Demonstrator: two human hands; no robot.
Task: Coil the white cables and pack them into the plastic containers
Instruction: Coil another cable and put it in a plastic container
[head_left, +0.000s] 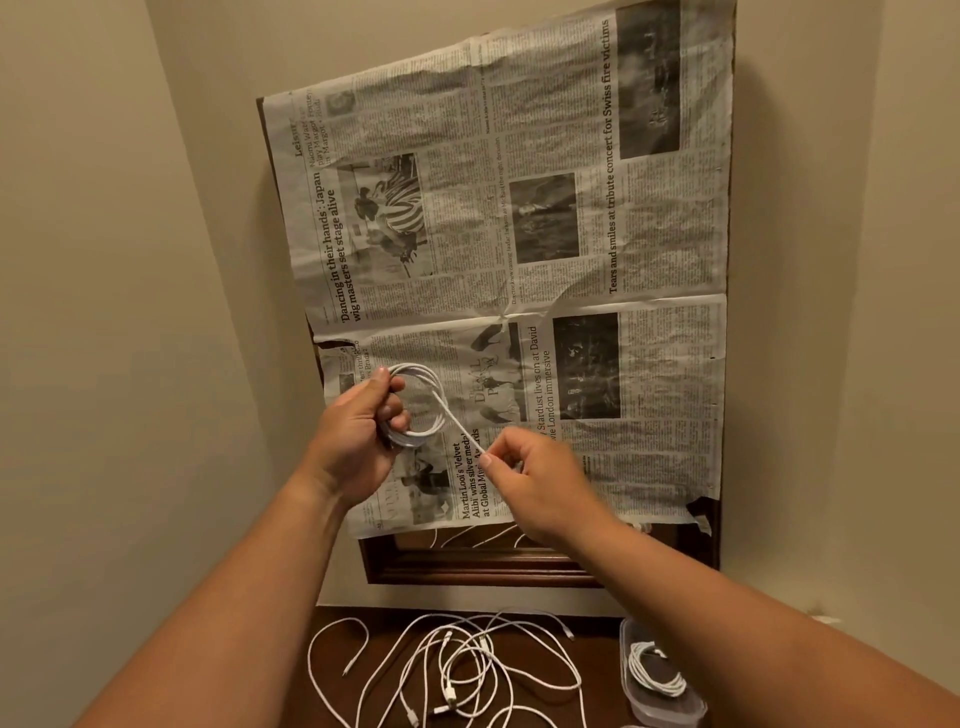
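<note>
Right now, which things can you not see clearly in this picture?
Head view only:
- Cable end pinched by the right hand: fingers cover it.
- Part of the coil sits behind the left hand.
- Plastic container: right forearm covers its side.
- Loose cables: cut by the bottom edge; count unclear.

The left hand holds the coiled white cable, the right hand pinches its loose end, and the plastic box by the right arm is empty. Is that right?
Not quite. The box is not empty: the head view shows a coiled white cable already inside it. The rest holds: the left hand holds the coil, and the right hand pinches its loose end.
</note>
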